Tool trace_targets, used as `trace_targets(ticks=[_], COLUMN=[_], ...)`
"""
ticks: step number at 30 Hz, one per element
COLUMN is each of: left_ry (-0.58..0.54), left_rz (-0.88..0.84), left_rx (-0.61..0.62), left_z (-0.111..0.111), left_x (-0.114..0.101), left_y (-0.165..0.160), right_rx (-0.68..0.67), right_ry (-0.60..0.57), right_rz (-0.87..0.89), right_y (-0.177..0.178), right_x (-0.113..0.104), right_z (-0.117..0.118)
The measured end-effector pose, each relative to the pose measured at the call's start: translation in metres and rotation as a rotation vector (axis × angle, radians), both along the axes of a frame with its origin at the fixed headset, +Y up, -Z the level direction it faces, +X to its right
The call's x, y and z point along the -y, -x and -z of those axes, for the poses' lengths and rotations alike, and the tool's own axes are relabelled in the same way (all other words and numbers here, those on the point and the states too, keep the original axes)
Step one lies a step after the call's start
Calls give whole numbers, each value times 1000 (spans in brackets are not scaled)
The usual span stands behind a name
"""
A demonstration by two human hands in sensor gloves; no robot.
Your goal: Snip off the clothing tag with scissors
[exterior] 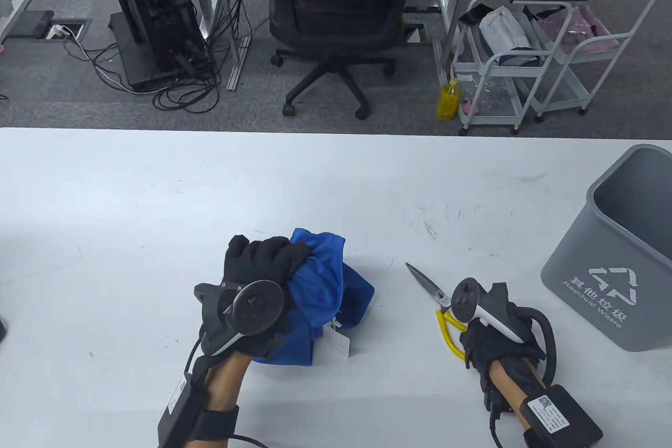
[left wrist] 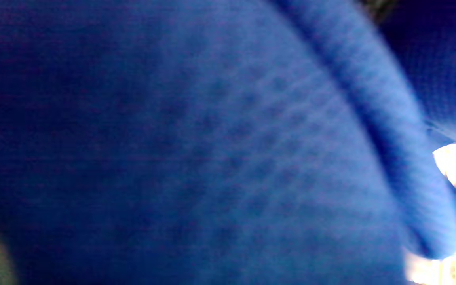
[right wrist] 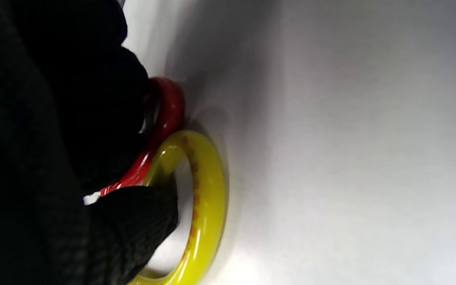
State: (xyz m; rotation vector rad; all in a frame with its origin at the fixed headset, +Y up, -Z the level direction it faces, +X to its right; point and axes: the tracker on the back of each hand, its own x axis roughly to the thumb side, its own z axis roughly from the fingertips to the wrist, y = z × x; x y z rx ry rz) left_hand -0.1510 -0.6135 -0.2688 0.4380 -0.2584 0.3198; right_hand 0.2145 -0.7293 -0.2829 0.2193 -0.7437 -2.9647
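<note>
From above, the left hand [exterior: 262,264] bunches a crumpled blue fabric garment [exterior: 325,295] on the white table [exterior: 131,206], fingers clenched in the cloth; a white paper tag [exterior: 337,339] dangles just below that grip. The right hand [exterior: 499,332] covers the handles of steel-bladed scissors [exterior: 428,282], blades pointing away from it. A grey plastic bin [exterior: 614,269] stands to its right.

Left wrist: blurred blue cloth [left wrist: 212,138] fills everything, tag [left wrist: 455,162] at the edge.

Right wrist: gloved fingers [right wrist: 133,213] are in the yellow handle loop [right wrist: 204,198], beside a red loop [right wrist: 164,114].

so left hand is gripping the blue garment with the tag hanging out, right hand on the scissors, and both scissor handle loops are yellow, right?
Not quite: one loop is yellow, the other red, as the right wrist view shows on the scissors. The rest holds: the left hand grips the blue garment with the tag hanging out, and the right hand is on the scissors.
</note>
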Motion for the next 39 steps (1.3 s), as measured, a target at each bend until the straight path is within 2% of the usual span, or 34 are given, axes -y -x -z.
trace_targets(ticks=[4,8,13,15,19,24,27,32,34,36,39], left_ry=[6,5,7,7,7,9,9,9,10,11,11], left_rz=[4,8,7,7,6,7,8,7,8,9,10], left_rx=[3,3,3,3,3,5,4,3,4,4,3], left_z=[-1,-1,-1,-1,-1,-1,-1,-1,-1,-1,-1], left_x=[1,1,1,1,1,2,2,2,3,3,3], left_y=[0,0,0,0,0,0,0,0,0,0,0], right_rx=[-15,21,140,198,265,196,111,-105,-214,-310,-393], right_ry=[15,-39,-122,-98,-131,-116,-146,-354,-393,-410,-396], right_rz=[-5,129,479,618,848,1000,1009,1001,958,838,702], right_y=[-1,-13,-39,-48,-60,-60,-53,-29,-18,-6,5], right_x=[1,-6,-11,-11,-13,-21,-29,-52,-62,-72,-78], right_z=[2,3,1,0,0,0,-2,-12,-18,-24,-31])
